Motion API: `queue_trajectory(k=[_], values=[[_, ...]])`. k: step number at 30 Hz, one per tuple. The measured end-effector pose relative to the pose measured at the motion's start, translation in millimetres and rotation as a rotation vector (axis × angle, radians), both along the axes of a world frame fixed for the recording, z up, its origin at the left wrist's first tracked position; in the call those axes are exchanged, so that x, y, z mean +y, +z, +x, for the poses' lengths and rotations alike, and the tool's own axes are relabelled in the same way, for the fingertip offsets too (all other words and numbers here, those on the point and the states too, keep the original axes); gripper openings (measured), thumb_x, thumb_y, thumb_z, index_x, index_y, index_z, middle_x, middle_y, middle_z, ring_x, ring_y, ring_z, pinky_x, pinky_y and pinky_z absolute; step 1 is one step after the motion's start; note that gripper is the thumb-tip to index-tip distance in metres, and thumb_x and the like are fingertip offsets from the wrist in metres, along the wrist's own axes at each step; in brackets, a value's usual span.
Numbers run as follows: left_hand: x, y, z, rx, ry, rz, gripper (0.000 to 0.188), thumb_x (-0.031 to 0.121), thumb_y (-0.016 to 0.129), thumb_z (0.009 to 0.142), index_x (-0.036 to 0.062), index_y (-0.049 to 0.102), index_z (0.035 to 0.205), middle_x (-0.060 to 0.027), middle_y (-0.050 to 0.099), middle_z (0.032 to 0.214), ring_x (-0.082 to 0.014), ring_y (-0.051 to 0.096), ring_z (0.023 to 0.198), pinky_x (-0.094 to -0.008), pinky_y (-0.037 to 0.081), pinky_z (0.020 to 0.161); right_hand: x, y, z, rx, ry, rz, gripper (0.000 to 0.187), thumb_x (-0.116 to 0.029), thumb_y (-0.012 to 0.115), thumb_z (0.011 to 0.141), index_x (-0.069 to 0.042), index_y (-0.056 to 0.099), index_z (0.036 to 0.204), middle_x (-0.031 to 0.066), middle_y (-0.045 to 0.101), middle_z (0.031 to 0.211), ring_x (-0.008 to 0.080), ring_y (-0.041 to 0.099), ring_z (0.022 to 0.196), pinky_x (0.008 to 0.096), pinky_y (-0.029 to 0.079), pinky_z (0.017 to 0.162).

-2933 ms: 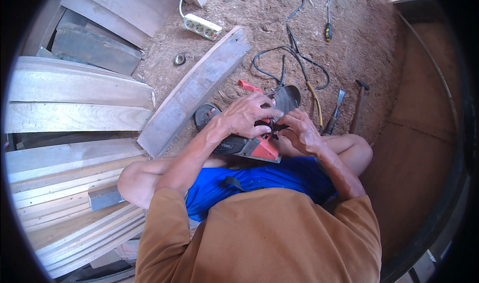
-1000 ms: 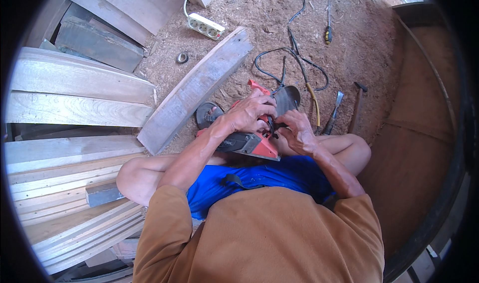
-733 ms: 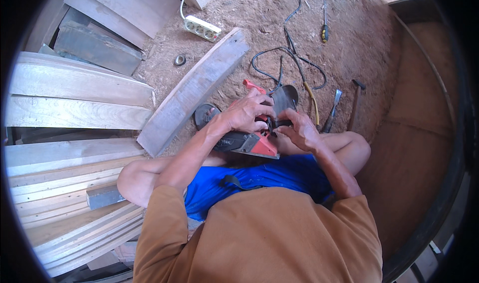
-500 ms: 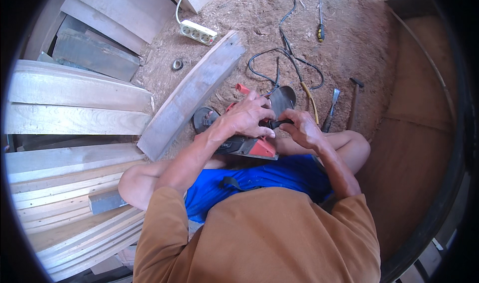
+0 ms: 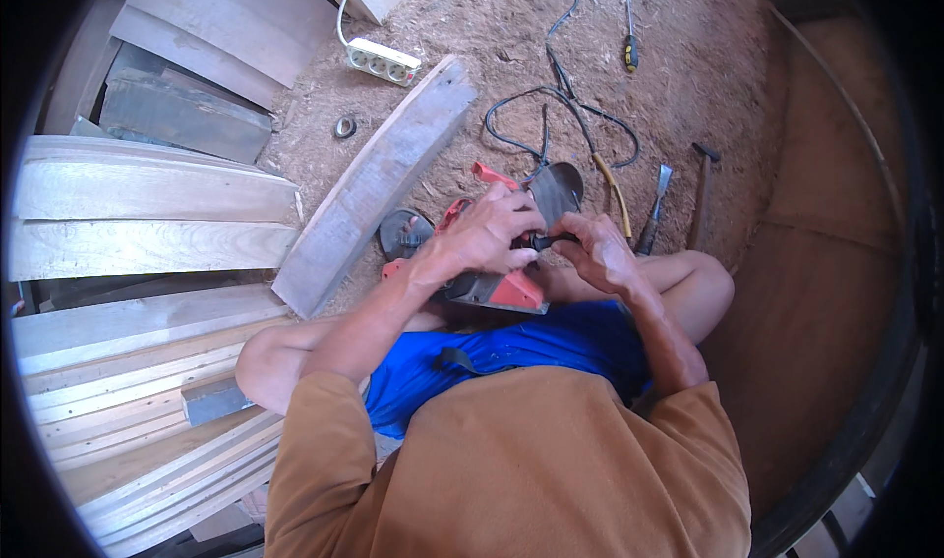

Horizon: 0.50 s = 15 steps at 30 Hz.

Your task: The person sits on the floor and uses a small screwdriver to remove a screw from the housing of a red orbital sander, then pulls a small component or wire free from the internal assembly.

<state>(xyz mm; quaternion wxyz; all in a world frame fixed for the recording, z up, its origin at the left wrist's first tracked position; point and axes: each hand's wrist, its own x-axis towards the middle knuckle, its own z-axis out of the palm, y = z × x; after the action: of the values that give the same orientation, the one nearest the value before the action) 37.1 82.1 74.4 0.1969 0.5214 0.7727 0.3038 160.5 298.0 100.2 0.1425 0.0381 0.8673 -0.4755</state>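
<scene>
On my lap, between my crossed legs, lies a red and black power tool (image 5: 516, 291) that looks like an electric planer, tilted on its side. My left hand (image 5: 489, 232) is curled over its body, thumb and fingers gripping near the middle. My right hand (image 5: 597, 250) pinches a short black handle (image 5: 560, 239) whose tip points at the planer beside my left fingertips. What the tip touches is hidden by my fingers. Just beyond my hands is the sole of my foot in a dark sandal (image 5: 558, 190).
A thick wooden beam (image 5: 379, 184) lies slanted at my left, near stacked boards (image 5: 147, 248). A white power strip (image 5: 383, 61) and a tape roll (image 5: 344, 126) sit beyond. Rightward lie a black cord (image 5: 560, 76), a screwdriver (image 5: 630, 52), a chisel (image 5: 656, 209) and a hammer (image 5: 702, 189).
My left hand has shifted very slightly over the planer, and more of its red body shows. My right hand stays at the black handle. The view has shifted slightly.
</scene>
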Motion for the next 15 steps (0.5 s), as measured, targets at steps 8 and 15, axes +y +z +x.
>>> queue_trajectory(k=[8,15], values=[[-17.9,-4.6,-38.3,-0.214,-0.204,0.056,0.046,0.015,0.08,0.083,0.0081,0.069,0.127,-0.0174,0.065,0.13,-0.0382,0.063,0.123,-0.0458,0.051,0.107,-9.2,6.2,-8.5,0.318,0.269,0.305,0.027,-0.016,0.079,0.086,-0.01,0.069,0.11,0.0107,0.065,0.089,0.0344,0.066,0.09,0.0484,0.049,0.078],[-21.0,-11.3,-33.1,-0.321,-0.127,0.143,0.033,0.01,0.075,0.079,0.0097,0.068,0.111,-0.018,0.065,0.135,-0.0385,0.064,0.124,-0.0471,0.054,0.102,-13.0,-0.4,-10.7,0.278,0.256,0.284,0.024,-0.013,0.077,0.087,-0.009,0.068,0.11,0.0114,0.067,0.09,0.0358,0.067,0.091,0.0483,0.05,0.08]])
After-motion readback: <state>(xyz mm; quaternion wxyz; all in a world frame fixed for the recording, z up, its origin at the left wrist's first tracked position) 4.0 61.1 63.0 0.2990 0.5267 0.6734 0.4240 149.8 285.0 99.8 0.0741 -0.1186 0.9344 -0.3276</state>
